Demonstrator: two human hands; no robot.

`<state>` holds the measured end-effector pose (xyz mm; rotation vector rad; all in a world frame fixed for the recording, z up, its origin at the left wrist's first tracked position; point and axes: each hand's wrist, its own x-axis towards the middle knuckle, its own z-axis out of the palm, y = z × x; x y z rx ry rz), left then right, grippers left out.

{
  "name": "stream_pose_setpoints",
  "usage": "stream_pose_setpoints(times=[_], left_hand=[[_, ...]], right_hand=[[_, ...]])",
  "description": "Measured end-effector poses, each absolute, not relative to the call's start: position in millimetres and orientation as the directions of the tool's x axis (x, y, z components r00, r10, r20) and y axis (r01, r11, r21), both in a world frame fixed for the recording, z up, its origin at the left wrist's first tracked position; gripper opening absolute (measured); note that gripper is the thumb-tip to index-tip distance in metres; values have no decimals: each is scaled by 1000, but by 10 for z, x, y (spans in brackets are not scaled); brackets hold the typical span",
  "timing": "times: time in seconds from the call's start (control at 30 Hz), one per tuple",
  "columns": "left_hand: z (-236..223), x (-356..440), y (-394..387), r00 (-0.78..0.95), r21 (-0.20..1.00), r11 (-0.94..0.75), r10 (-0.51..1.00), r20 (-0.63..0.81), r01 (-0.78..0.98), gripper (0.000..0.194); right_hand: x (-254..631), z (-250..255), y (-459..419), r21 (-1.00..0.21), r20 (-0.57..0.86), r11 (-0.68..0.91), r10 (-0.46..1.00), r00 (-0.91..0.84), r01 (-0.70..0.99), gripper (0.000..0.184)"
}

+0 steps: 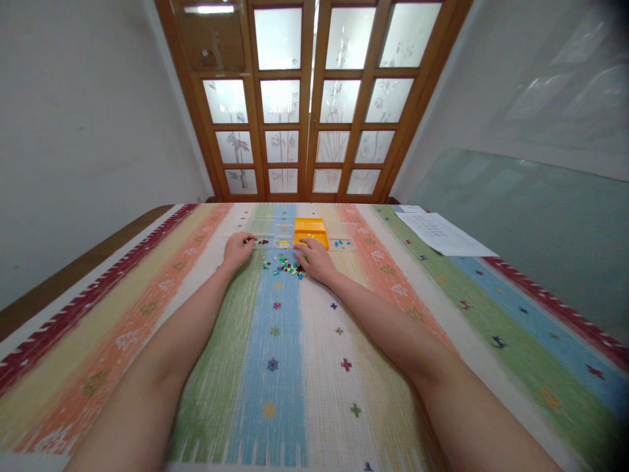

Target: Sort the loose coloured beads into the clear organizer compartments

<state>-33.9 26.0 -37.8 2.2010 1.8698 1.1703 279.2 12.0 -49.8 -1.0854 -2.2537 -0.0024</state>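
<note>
My left hand [238, 250] is at the left end of a row of clear boxes, its fingers drawn together beside a clear box with dark red pieces [263, 242]. Anything between those fingertips is too small to make out. My right hand [316, 259] rests at the front of an open orange-yellow box [310, 225], fingers apart and reaching left. Under and beside its fingers lies a loose pile of small green, blue, yellow and dark pieces [289, 267]. Between the hands is a clear box with yellow pieces [282, 243].
A clear box with blue pieces [343, 244] is right of the orange-yellow box. Printed paper sheets [442, 233] lie at the table's far right. A striped tablecloth [324, 393] covers the table. Wooden doors with glass panes [307, 98] stand beyond it.
</note>
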Motion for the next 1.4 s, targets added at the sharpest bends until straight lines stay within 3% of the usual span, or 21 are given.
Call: stream_pose_setpoints(times=[0.17, 0.4, 0.6, 1.03, 1.4], left_hand=[[-336, -257, 216, 250, 392, -402, 889, 385, 827, 27], [-250, -272, 178, 368, 300, -456, 878, 307, 838, 23], [-239, -308, 179, 452, 315, -502, 864, 220, 806, 17], [-302, 130, 68, 405, 198, -468, 868, 286, 862, 16], [-446, 17, 172, 309, 257, -394, 898, 315, 883, 24]], right_hand=[[2795, -478, 104, -265, 537, 669, 701, -470, 695, 32], [2795, -472, 101, -259, 541, 671, 697, -471, 695, 31], [2797, -459, 91, -257, 531, 670, 700, -477, 696, 32], [2755, -469, 65, -191, 520, 752, 622, -585, 630, 30], [2543, -424, -30, -195, 460, 857, 509, -728, 476, 36]])
